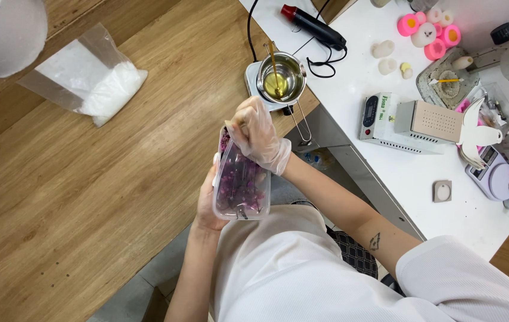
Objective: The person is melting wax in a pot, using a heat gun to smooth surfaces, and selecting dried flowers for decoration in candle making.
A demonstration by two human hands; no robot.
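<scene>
Left hand [207, 203] grips clear tub [241, 192] of purple petals from beneath — gloved right hand [258, 136], fingers bunched together, dips into its open top.

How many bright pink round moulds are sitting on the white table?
3, clustered at the white table's far end: one pink mould leftmost, another to its right, a third just nearer. Others may be hidden among the pale candles.
</scene>
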